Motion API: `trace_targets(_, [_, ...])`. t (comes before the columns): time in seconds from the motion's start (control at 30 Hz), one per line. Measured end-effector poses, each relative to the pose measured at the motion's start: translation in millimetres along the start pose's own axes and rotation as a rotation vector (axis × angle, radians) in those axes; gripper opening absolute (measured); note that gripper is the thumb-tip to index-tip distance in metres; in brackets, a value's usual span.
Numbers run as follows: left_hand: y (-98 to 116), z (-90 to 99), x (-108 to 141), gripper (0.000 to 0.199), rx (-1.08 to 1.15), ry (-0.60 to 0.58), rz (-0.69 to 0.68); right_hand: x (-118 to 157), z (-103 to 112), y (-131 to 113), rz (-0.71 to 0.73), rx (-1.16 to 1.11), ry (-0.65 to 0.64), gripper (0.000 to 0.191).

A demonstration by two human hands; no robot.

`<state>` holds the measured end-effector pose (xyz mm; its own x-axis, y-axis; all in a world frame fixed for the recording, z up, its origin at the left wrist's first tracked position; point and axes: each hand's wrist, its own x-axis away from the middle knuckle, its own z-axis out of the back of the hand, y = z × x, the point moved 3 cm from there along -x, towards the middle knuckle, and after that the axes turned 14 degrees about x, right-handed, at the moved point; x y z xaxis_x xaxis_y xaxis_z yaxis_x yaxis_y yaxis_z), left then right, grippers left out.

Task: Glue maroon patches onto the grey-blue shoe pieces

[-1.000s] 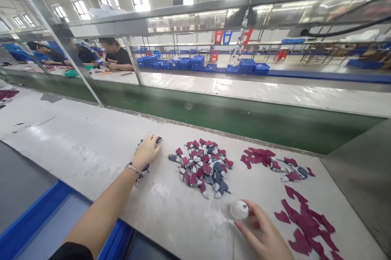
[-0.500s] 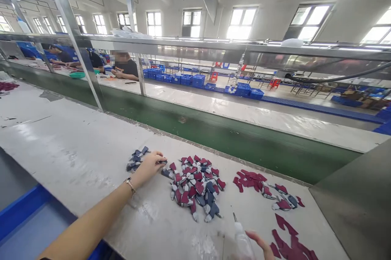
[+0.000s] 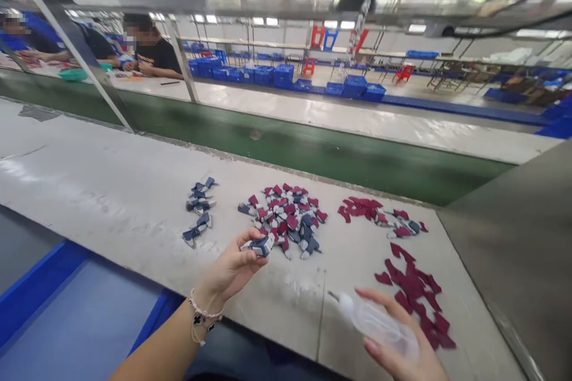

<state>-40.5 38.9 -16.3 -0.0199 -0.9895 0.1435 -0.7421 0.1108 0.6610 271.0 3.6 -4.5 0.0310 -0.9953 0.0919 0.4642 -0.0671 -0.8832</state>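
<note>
My left hand [image 3: 235,268] pinches a small navy and white piece [image 3: 259,245] just in front of the central pile. In my right hand [image 3: 402,333] is a clear squeeze bottle [image 3: 378,321], tilted so its thin metal nozzle points left towards the held piece, well apart from it. Behind the left hand spreads a pile of maroon, navy and white pieces [image 3: 290,214]. A smaller group of navy pieces [image 3: 199,202] lies to its left. Flat maroon cutouts [image 3: 413,285] are scattered beyond the right hand.
More maroon cutouts [image 3: 364,207] lie at the back right beside a few assembled pieces [image 3: 402,226]. A metal panel [image 3: 513,238] closes off the right side. A green belt [image 3: 268,139] runs behind the table. Blue bins [image 3: 75,268] stand front left; co-workers [image 3: 154,53] sit across.
My left hand has come back from the pile's left edge, holding a navy and white piece. The bottle has risen further into view and tilted left. The view has tipped downward.
</note>
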Motion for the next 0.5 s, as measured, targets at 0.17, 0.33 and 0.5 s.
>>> trace_targets(0.17, [-41, 1.4, 7, 0.046, 0.189, 0.012, 0.212, 10, -2, -17, -0.036, -0.155, -0.068, 0.040])
trace_targets(0.33, [-54, -4.7, 20, 0.048, 0.023, 0.008, 0.435, 17, -3, -20, -0.048, -0.254, -0.188, 0.042])
trace_targets(0.5, [-53, -15.5, 34, 0.036, -0.207, -0.073, 0.443, 10, -8, -21, 0.039, -0.384, -0.117, 0.041])
